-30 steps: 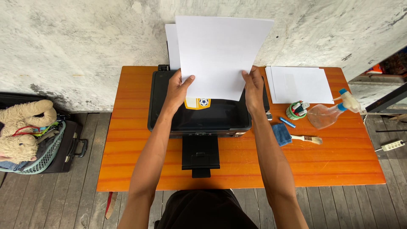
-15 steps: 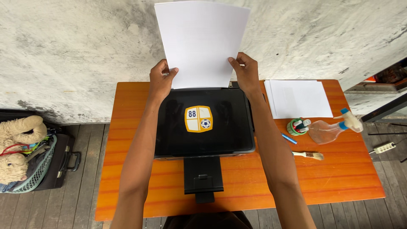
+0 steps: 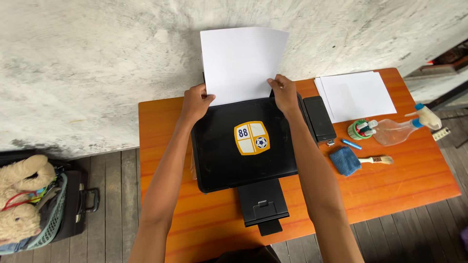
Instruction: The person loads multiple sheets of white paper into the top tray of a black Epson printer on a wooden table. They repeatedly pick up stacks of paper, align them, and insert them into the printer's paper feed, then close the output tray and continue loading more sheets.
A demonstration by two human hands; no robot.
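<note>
A black printer (image 3: pixel 229 160) with a yellow sticker on its lid sits on the orange wooden table (image 3: pixel 404 195). Upright at the printer's rear edge stands a stack of white paper (image 3: pixel 242 61), leaning against the wall. My left hand (image 3: pixel 196 102) grips the paper's lower left edge and my right hand (image 3: pixel 284 92) grips its lower right edge. The printer's output tray (image 3: pixel 262 204) sticks out toward me.
To the right lie a second pile of white sheets (image 3: pixel 356 95), a black flat device (image 3: pixel 319 118), a green tape roll with markers (image 3: pixel 360 129), a clear spray bottle (image 3: pixel 404 129), a blue cloth (image 3: pixel 345 160) and a brush (image 3: pixel 375 159). A basket with a plush toy (image 3: pixel 22 204) stands on the floor at left.
The paper stack has moved back and down from above the printer lid to the rear edge, both hands holding it throughout. The view shifted so the table sits lower and further right.
</note>
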